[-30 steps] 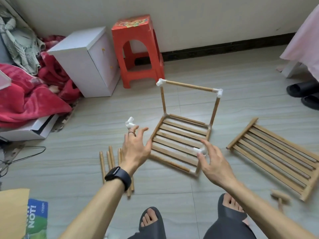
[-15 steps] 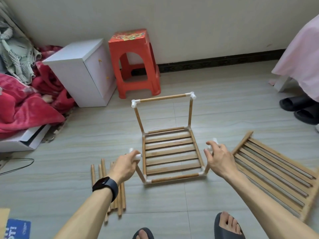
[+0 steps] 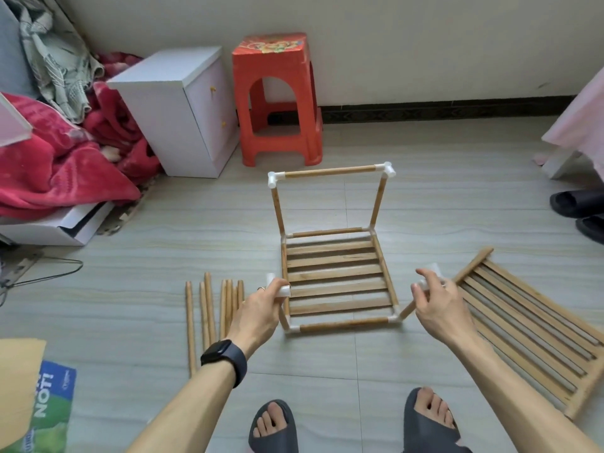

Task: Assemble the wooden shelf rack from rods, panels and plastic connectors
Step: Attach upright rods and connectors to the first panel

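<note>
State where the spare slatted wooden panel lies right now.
In the head view, the spare slatted panel lies flat on the floor at lower right, beside the right hand and the part-built rack.

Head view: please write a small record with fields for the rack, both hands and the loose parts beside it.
rack: slatted panel low; two far uprights joined by a top rod
left hand: grips the left connector on the near left upright
right hand: holds the right connector on the near right upright
loose rods: lie together, left of the rack
spare panel: lies flat, right of the rack
</note>
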The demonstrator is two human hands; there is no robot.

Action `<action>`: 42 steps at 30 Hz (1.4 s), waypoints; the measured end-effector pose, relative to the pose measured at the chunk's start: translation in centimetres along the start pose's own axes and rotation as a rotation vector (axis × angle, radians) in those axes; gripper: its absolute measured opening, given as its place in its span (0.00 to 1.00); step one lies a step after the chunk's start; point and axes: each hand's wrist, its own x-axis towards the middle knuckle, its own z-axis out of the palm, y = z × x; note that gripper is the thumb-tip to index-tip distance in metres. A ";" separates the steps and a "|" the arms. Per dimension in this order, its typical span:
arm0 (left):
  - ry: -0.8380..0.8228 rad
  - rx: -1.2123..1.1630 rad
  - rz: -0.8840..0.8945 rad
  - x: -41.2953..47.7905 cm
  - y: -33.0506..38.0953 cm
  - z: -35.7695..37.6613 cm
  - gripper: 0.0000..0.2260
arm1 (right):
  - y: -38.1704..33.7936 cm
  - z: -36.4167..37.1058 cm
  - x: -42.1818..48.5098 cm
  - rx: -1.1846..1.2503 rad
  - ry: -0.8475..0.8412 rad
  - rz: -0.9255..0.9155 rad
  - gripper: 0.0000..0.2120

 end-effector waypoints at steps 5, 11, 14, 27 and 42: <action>0.022 -0.040 -0.014 -0.3 -0.7 -0.5 0.12 | -0.4 -1.5 -0.6 -0.185 -0.064 0.011 0.19; 0.064 -0.250 0.009 -0.9 -1.8 -1.3 0.33 | -4.6 -2.0 -2.2 -0.511 0.039 -0.037 0.27; 0.086 -0.292 -0.076 -1.7 -3.7 -1.0 0.43 | -9.5 -1.0 -2.6 -0.471 -0.057 -0.266 0.27; -0.114 -0.117 -0.901 -3.2 -19.2 4.2 0.30 | -23.3 11.6 -0.7 -0.358 -0.407 -0.936 0.18; -0.142 -0.131 -1.097 -1.4 -23.2 5.2 0.12 | -22.8 12.8 -0.9 -0.278 -0.467 -0.914 0.14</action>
